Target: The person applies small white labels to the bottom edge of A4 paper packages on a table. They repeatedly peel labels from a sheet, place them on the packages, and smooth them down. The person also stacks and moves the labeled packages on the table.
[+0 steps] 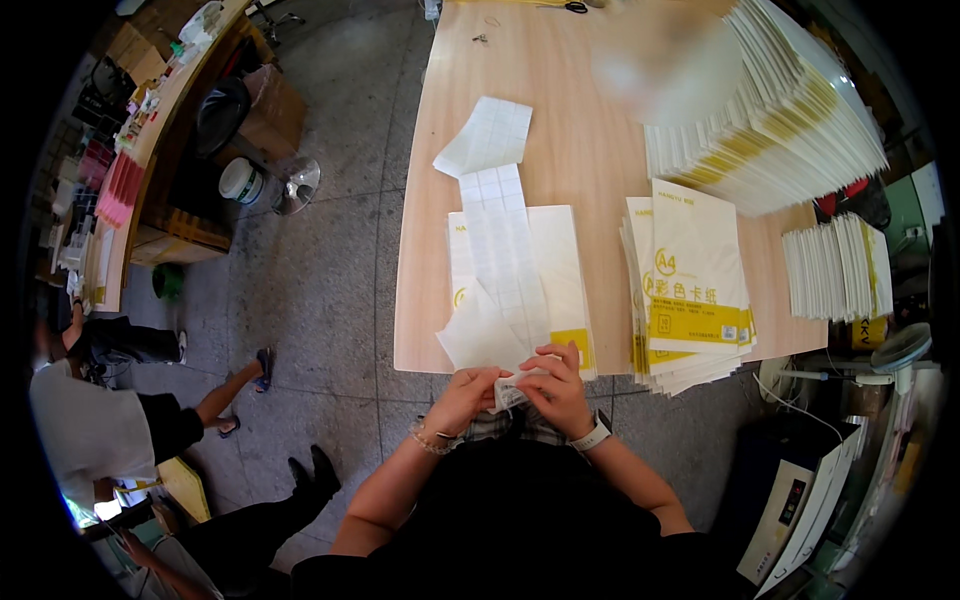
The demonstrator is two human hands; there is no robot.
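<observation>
A long strip of white sticker labels (500, 240) lies in folds up the table, across a stack of white-and-yellow paper packs (560, 260). Its near end hangs over the table's front edge, where both hands pinch it. My left hand (468, 402) grips the strip from the left, fingers closed and a beaded bracelet on the wrist. Opposite it, my right hand (560, 393) has thumb and fingers closed on the same end, some fingertips raised. A white-banded watch (594, 431) is on that wrist. Small dark print shows on the label between the hands.
A fanned pile of similar packs (700, 280) stands to the right on the wooden table (425, 300). Larger rows of packs (770, 130) fill the far right, with a smaller row (838, 268) nearer. Scissors (573, 7) lie at the far edge. Two people sit at left.
</observation>
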